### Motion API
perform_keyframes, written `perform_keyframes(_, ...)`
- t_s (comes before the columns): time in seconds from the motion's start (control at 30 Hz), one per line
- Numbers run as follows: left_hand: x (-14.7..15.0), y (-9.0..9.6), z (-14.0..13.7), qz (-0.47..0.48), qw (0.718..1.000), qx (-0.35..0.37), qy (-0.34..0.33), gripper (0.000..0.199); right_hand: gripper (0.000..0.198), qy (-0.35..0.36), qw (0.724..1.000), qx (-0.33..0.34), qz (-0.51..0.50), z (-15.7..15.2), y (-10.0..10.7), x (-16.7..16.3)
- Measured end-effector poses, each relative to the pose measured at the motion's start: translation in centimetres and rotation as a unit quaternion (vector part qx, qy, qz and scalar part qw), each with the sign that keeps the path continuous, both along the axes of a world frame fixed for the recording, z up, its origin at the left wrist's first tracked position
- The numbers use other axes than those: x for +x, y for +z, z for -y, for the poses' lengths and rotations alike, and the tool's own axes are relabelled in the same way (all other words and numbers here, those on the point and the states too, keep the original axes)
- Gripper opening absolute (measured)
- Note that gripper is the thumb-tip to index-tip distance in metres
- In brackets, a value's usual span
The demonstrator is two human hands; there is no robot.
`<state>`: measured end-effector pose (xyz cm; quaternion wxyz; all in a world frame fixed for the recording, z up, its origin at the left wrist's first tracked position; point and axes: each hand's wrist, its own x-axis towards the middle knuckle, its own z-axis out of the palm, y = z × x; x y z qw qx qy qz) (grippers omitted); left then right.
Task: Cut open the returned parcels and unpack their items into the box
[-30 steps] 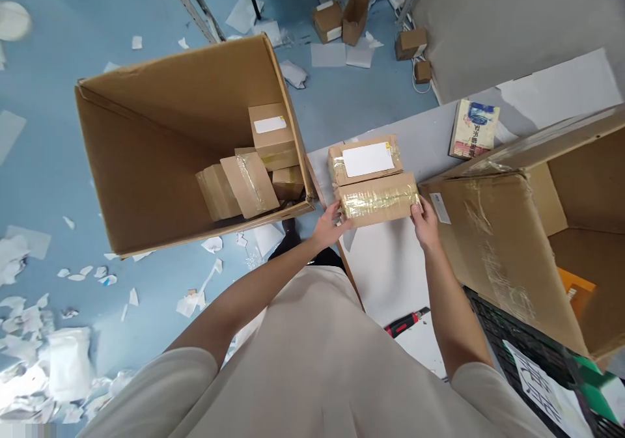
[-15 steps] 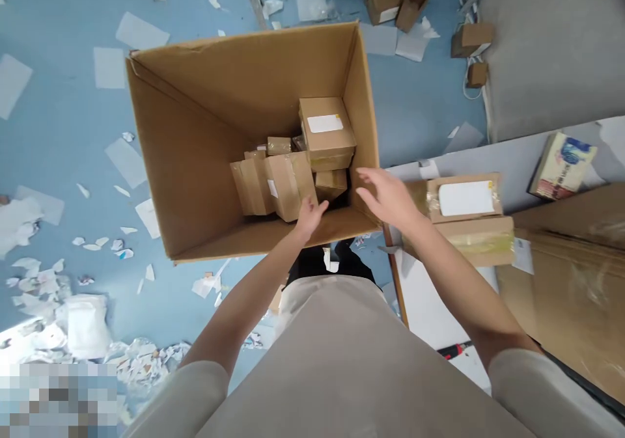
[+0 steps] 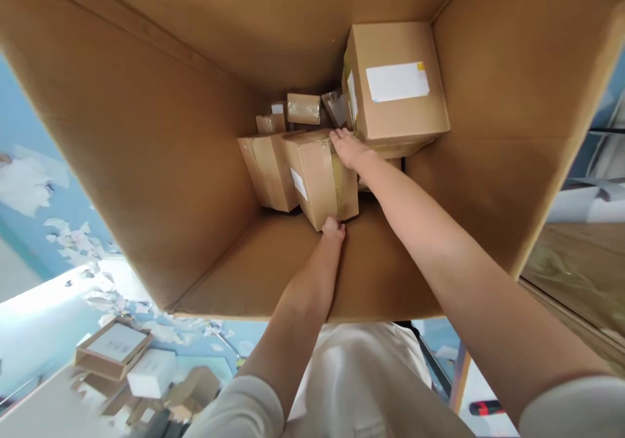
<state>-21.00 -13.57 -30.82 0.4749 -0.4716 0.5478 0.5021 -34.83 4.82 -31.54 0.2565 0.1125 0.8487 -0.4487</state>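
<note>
1. Head view, location: I find the taped box (image 3: 319, 177) inside the large carton (image 3: 146, 138), below its rim and at the centre of my feed.
2. Head view, left hand (image 3: 333, 228): at the box's 6 o'clock, fingers curled against the near lower edge; tips hidden, so I cannot tell whether they grip.
3. Head view, right hand (image 3: 348, 148): at 1 o'clock, fingers slightly bent over the upper edge; firmness of hold cannot be told.
4. Head view, surroundings: a neighbouring box (image 3: 268, 172) at 9 o'clock, small boxes (image 3: 303, 108) near 12, a labelled box (image 3: 407, 116) at 2.
5. Head view, progress: contact by both hands is done; a secure hold is, in my judgement, unconfirmed. Several other boxes lie inside, none visibly held. I cannot establish the overall proportion completed.
</note>
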Motion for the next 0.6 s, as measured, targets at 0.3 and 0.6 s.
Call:
perform_keyframes(0.3, -3.4, 5.0, 1.2, -0.048, 0.960, -0.234, 0.143, 0.039, 0.054, -0.012, 0.995, 0.091, 0.024, 0.1, 2.7, -1.7)
perform_keyframes(0.6, -10.7, 11.9, 9.6, -0.436, 0.875, -0.205, 0.052, 0.036, 0.037, -0.240, 0.968, 0.002, -0.070, 1.1, 8.7, 5.1)
